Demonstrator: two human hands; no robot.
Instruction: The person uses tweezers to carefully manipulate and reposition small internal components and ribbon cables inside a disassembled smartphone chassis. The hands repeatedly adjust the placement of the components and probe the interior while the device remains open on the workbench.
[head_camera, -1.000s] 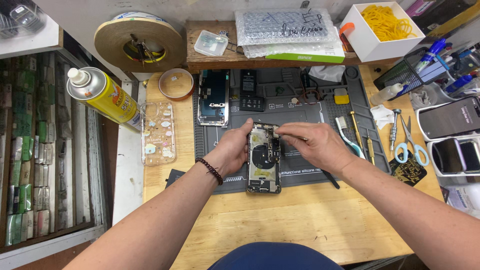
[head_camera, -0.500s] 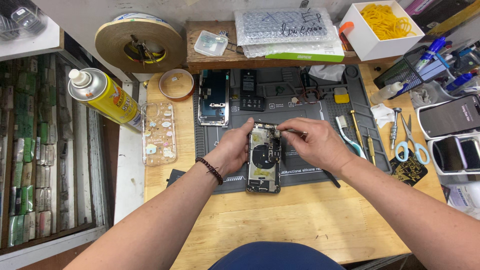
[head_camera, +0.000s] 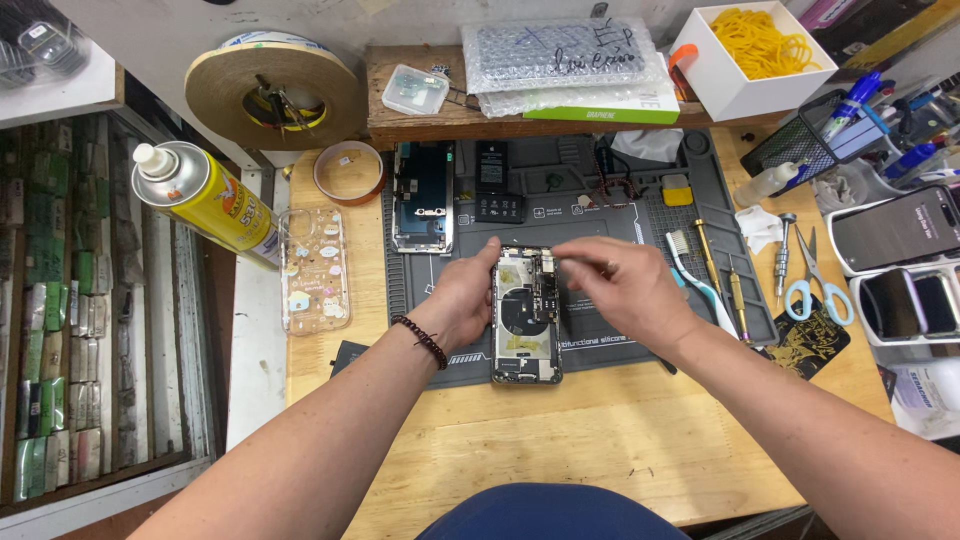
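Shifted only slightly since the earlier frames: right hand (head_camera: 622, 290) drawn a little rightward along the top edge of the opened phone (head_camera: 526, 315), thin tool (head_camera: 583, 262) pinched in its grip, tip over the phone's upper right corner. Left hand (head_camera: 466, 297) steadying the phone's left edge as before, grip closed on its side, beaded bracelet (head_camera: 420, 340) on the wrist. One opened phone, lying upright in the middle of the frame on the grey work mat (head_camera: 610, 345), back shell showing coil and boards. One detached screen (head_camera: 423, 210) just upper left of it on the same mat, one small dark part (head_camera: 491, 167) above. One clear patterned phone case (head_camera: 314, 270) left of the mat on the desk (head_camera: 560, 450). One yellow spray can (head_camera: 205, 197) tilted at the left edge, one large tape roll (head_camera: 275, 92) at upper left, one smaller tape ring (head_camera: 349, 172) beneath it. One toothbrush (head_camera: 692, 268), two screwdrivers (head_camera: 712, 258) and one pair of blue scissors (head_camera: 816, 290) right of the hands. One white box of yellow rubber bands (head_camera: 752, 55) at upper right. Two phones (head_camera: 900, 262) stacked at the right edge. Phone's top right part hidden under the right hand.
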